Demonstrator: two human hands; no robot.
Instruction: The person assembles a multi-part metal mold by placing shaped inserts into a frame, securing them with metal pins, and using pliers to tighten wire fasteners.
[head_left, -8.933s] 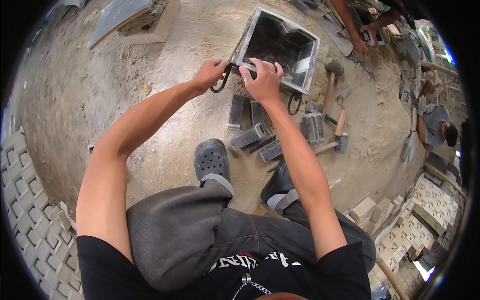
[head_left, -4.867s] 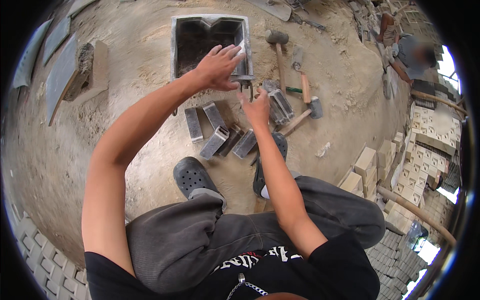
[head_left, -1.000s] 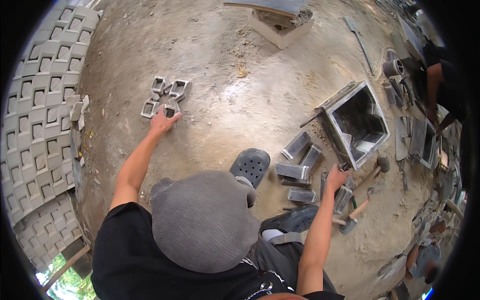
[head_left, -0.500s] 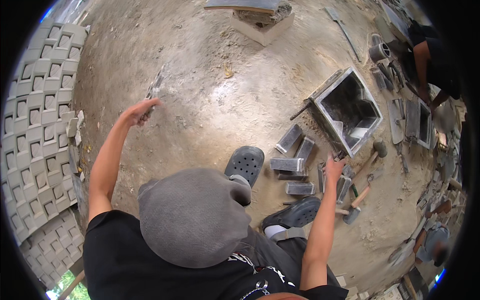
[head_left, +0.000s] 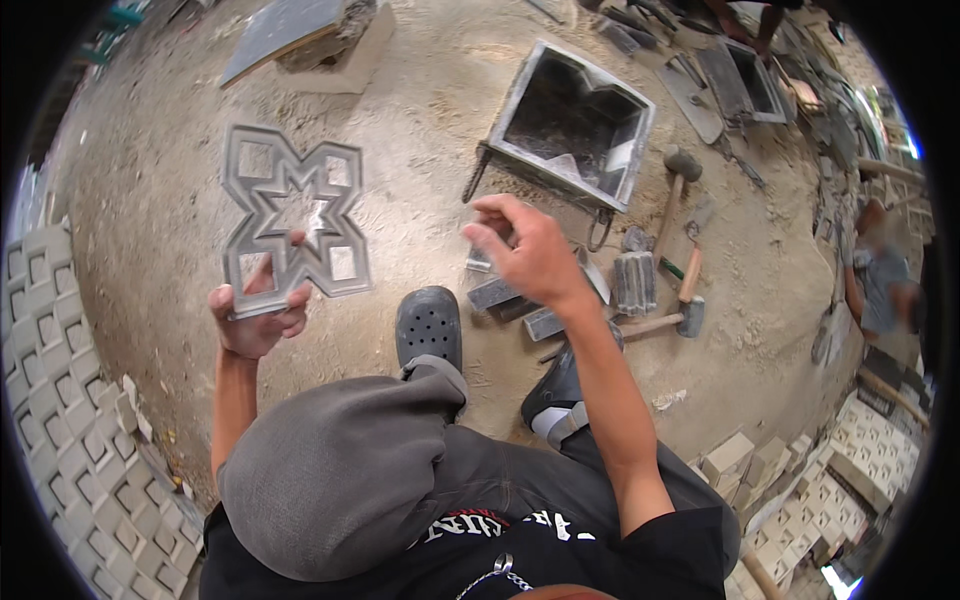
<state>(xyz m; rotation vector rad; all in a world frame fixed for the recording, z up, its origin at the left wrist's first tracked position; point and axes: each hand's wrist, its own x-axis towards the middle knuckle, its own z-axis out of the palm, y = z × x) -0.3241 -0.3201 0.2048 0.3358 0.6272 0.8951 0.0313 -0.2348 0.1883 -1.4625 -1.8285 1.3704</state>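
My left hand (head_left: 262, 318) grips the lower edge of a grey, star-patterned openwork plate (head_left: 345, 222) with square openings near its corners. The plate is tilted up, its broad face showing. My right hand (head_left: 530, 250) is raised above several dark metal blocks (head_left: 495, 293), thumb and fingers apart, nothing visible between them. Beyond it stands a metal mould box (head_left: 572, 170), its dark cavity showing. A handle (head_left: 600, 230) sticks out of its near side and a rod-like one (head_left: 476, 175) out of its left side.
Right of the blocks lie a mallet (head_left: 682, 165), a hammer (head_left: 690, 317) and a ridged grey block (head_left: 635, 283). A board on a block (head_left: 290, 40) stands far left. Stacked patterned blocks (head_left: 60, 400) line the left edge. Other people (head_left: 885, 270) are at the right and far right.
The openwork plate, seen nearly edge-on before, now shows its broad face. My right hand has left the side of the mould box and risen. The whole view has shifted.
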